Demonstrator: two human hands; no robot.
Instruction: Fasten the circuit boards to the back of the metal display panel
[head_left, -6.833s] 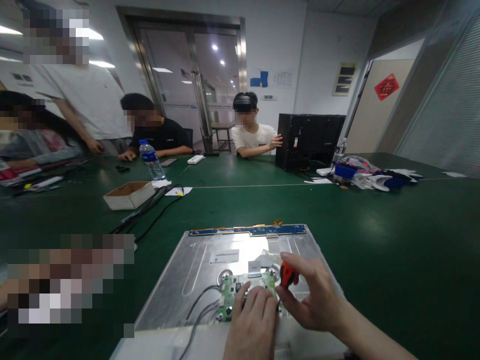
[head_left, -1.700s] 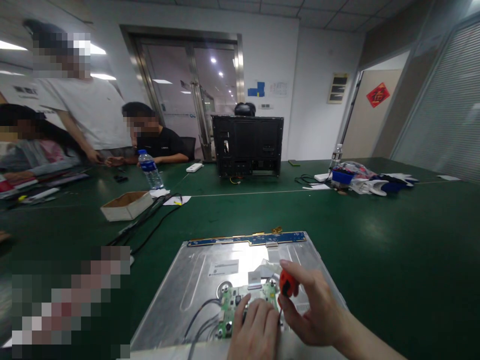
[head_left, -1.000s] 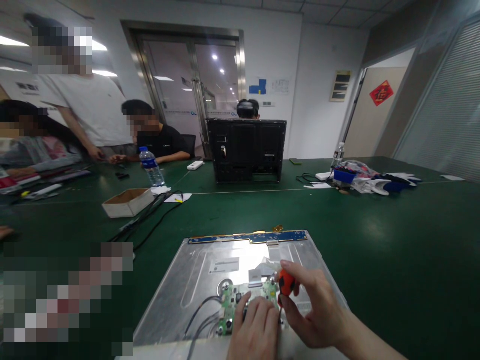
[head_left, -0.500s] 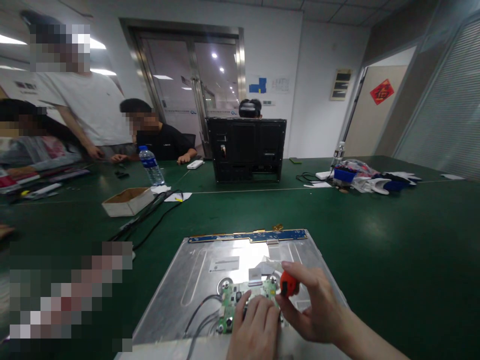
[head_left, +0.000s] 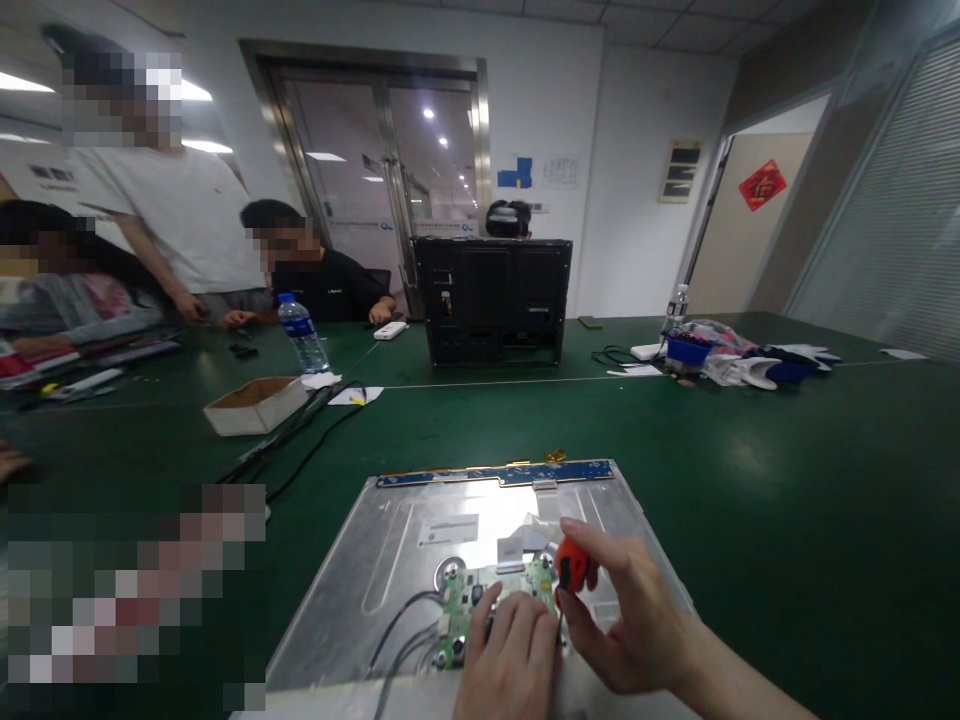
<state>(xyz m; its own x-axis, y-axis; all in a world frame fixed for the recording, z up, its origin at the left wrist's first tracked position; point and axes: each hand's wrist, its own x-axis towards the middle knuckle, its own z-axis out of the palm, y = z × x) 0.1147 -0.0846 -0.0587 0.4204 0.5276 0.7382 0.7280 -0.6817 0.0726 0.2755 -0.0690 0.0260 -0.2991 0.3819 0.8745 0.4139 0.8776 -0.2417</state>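
Observation:
My right hand (head_left: 634,610) pinches the red and black handle of a screwdriver (head_left: 571,566) between thumb and fingers. Its thin dark shaft points down at the right edge of a green circuit board (head_left: 454,650); the tip is hidden. Flat across the board rests my left hand (head_left: 511,640), fingers stretched forward and close beside the shaft. Beneath the board lies a silver metal display panel (head_left: 397,570), with cables (head_left: 401,655) running off the board's left side. A blue circuit strip (head_left: 450,477) lines the panel's far edge.
Across the green table (head_left: 750,470) stands a black monitor housing (head_left: 495,305). To the left are an open cardboard box (head_left: 255,408), black cables (head_left: 304,465) and a water bottle (head_left: 302,335). A bagged pile (head_left: 724,350) lies at the right. Several people sit or stand around the table.
The screwdriver and my right fingers have shifted slightly left, and the shaft now shows below the handle. My left hand stays on the board.

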